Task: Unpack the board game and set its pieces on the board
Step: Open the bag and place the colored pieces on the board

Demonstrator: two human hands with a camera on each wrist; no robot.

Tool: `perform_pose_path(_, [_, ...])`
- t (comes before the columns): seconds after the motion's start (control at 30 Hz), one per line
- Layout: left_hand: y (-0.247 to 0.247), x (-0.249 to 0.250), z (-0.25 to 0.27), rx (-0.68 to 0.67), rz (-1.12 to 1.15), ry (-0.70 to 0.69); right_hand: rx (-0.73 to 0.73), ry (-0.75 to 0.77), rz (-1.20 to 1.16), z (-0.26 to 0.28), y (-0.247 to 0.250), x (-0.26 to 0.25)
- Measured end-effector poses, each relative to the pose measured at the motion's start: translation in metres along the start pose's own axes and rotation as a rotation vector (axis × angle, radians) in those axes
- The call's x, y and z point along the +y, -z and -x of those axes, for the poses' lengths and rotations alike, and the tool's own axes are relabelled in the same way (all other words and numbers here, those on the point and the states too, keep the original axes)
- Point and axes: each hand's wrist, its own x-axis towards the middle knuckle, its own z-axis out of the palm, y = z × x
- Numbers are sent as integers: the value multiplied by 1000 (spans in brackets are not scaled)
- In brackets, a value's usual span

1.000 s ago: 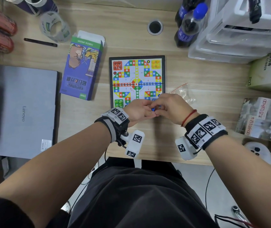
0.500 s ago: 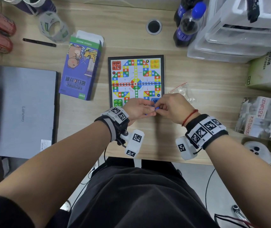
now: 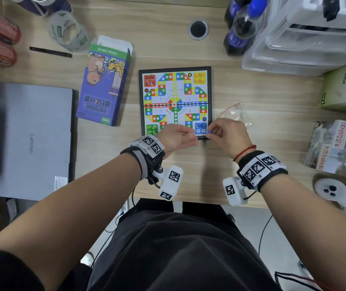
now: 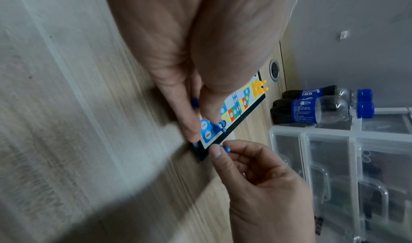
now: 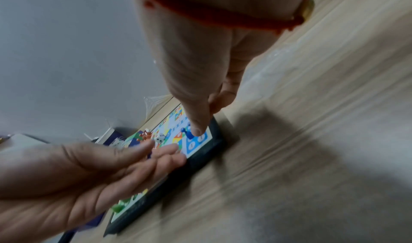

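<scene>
head view: the board [image 3: 175,102] lies flat on the desk [image 3: 252,97]; right hand [image 3: 229,135] pinches a blue pawn [image 3: 210,132] at its near right corner. left wrist view – left hand [image 4: 194,53] holds another blue piece [image 4: 195,102] between thumb and finger. right wrist view – its fingers lie nearly straight.

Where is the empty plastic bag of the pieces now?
In the head view, the plastic bag lies on the table, right of the board and just beyond the right hand.
</scene>
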Motion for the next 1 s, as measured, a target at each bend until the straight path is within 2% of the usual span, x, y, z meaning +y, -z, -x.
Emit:
perform_pose_path(0.1, [-1, 1, 0, 25, -35, -21, -19, -17, 0, 0, -7, 1])
perform_pose_path(0.33, [4, -5, -4, 113, -301, -140, 23, -74, -50, -8, -12, -1])
perform_pose_path(0.57, [3, -3, -3, 75, -198, -90, 14, -92, 13, -9, -11, 6])
perform_pose_path(0.9, [-1, -2, -3, 26, -121, -56, 23, -58, -2, -6, -7, 3])
perform_pose_path(1.0, [-2, -2, -5, 16, -121, -56, 67, -40, -51, -2, 4, 4])
